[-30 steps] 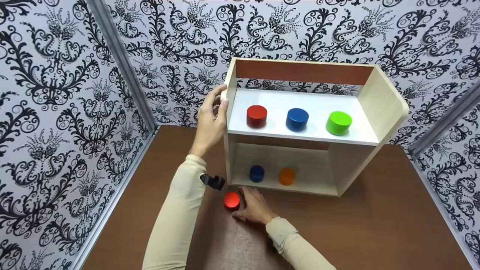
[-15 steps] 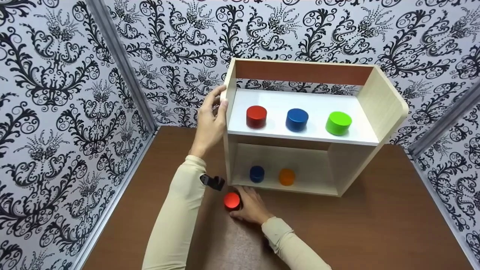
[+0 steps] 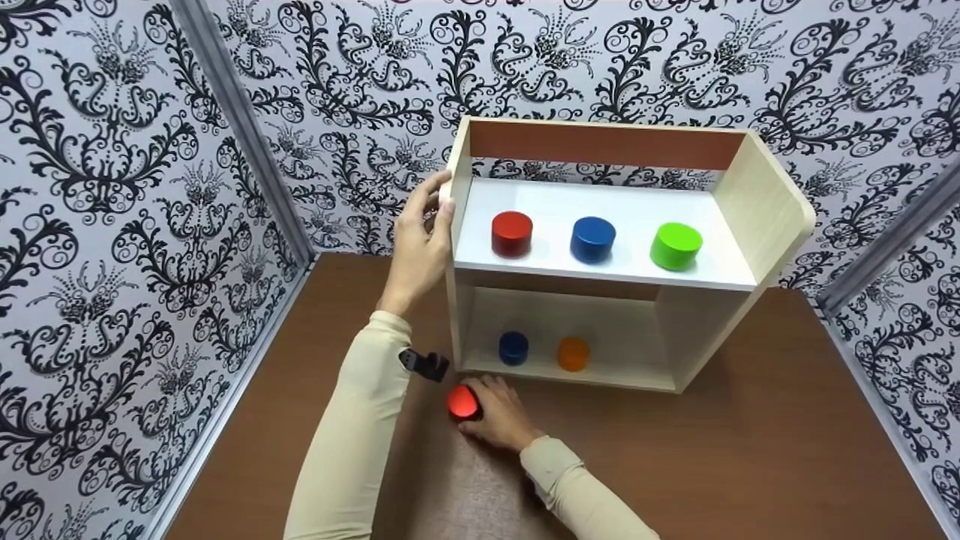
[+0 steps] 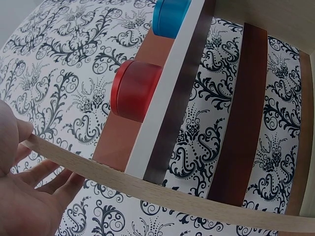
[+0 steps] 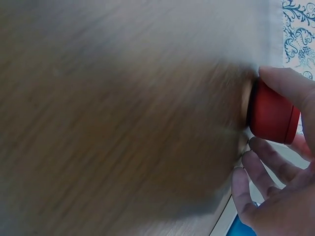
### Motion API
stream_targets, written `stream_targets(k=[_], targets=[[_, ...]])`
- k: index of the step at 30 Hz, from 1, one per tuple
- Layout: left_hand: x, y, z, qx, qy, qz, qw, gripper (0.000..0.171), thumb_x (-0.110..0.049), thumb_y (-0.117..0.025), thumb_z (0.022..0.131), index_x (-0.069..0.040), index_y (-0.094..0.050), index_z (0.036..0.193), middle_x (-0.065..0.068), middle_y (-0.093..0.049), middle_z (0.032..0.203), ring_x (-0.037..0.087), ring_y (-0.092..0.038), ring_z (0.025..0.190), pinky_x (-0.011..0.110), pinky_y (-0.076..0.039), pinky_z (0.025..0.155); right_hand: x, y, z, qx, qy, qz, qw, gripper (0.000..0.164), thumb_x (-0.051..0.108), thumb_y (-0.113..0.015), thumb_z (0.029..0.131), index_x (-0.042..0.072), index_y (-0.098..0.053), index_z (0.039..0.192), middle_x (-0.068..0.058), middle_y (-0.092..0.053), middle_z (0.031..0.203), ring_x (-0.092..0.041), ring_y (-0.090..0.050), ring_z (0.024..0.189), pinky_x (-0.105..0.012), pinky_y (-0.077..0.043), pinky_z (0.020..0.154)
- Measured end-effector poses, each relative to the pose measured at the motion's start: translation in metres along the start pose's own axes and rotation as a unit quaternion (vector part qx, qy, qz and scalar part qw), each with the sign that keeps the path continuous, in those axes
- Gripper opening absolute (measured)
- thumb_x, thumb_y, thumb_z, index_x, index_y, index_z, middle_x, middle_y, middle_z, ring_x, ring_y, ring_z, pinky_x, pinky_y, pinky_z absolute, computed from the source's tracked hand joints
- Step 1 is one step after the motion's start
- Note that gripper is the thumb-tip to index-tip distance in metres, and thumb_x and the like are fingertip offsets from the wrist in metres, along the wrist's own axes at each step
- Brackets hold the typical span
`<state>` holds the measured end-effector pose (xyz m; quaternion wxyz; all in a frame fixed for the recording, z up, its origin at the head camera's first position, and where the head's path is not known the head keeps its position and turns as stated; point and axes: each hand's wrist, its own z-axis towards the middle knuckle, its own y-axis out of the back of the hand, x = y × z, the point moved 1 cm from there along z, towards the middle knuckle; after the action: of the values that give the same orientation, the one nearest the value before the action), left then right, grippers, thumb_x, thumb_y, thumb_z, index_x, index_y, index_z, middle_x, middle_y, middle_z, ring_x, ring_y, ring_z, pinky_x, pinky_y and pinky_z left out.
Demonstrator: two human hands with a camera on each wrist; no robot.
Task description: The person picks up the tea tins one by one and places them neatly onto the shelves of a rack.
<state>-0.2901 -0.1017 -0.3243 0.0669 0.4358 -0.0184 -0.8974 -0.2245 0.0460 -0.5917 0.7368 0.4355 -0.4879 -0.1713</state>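
Observation:
My left hand (image 3: 420, 244) grips the left side panel of a light-wood two-tier shelf (image 3: 570, 276), thumb on the front edge. In the left wrist view, the hand (image 4: 34, 196) has its fingers behind that panel (image 4: 113, 179). On the table before the shelf's lower left corner stands a small red cylinder (image 3: 463, 403). My right hand (image 3: 499, 416) holds it from the right, thumb and fingers on opposite sides. In the right wrist view, the right hand (image 5: 280, 187) has its thumb across the red cylinder (image 5: 273, 113), which shows a dark base and a seam.
The white upper tier bears a red cylinder (image 3: 512, 234), a blue one (image 3: 592, 240) and a green one (image 3: 676, 246). Below stand a smaller blue cylinder (image 3: 514, 349) and an orange one (image 3: 573, 354). Patterned walls (image 3: 360, 75) enclose the brown table (image 3: 787, 450).
My right hand has moved slightly left and closed round the red cylinder on the table. The left hand keeps its place on the shelf's side panel.

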Motion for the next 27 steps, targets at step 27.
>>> stream_targets(k=[27], targets=[[-0.002,0.001,-0.001,0.002,0.002,-0.002,1.0000,0.040,-0.001,-0.049,0.104,0.004,-0.048,0.144,0.023,-0.053,0.138,0.038,-0.057,0.120,0.049,-0.054,0.101,-0.013,0.041,-0.032,-0.048,-0.013,0.042,0.998,0.064,0.025,-0.086,0.083,0.006,-0.057,0.136,-0.013,-0.061,0.132,-0.038,-0.056,0.122,-0.058,-0.047,0.104]])
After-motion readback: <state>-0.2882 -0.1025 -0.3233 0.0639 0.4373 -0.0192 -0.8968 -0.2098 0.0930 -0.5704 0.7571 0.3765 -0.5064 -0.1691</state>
